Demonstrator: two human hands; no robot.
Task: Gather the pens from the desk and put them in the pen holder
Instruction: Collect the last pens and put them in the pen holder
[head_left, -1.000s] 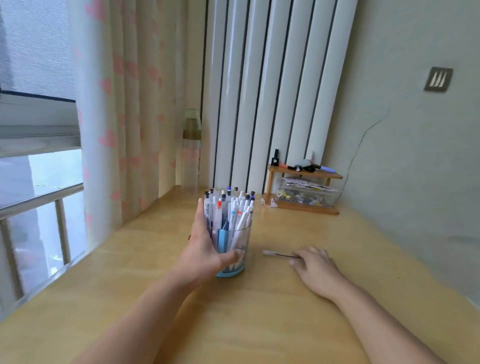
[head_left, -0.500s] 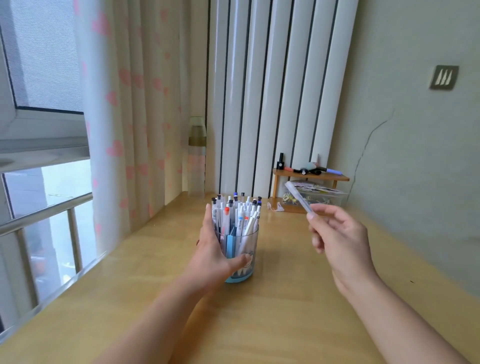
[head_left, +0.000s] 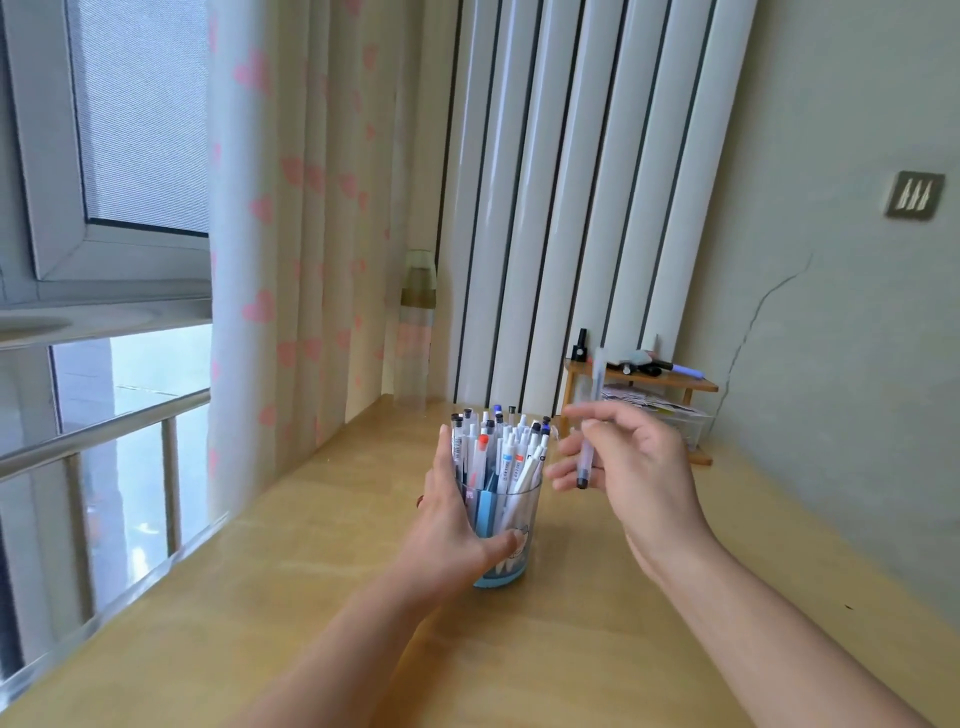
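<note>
Pen (head_left: 589, 415) is off the desk (head_left: 597, 639) now: a second ago it lay flat at about 3 o'clock of the pen holder (head_left: 511, 525) under my right hand (head_left: 631, 473), half a second ago it was lifted and slanted, and now I see it swung nearly upright. That tells me pickup is done and only the insertion remains. Its long axis runs close to vertical, leaning slightly, with the dark end pointing down toward 6 o'clock and the pale end toward 12. It hangs just beside the holder's rim at 3 o'clock, not yet over the opening. My right fingers pinch the barrel around its middle. My left hand (head_left: 457, 525) wraps the crowded holder from 9 o'clock, fingers curled around the glass, steadying it.
</note>
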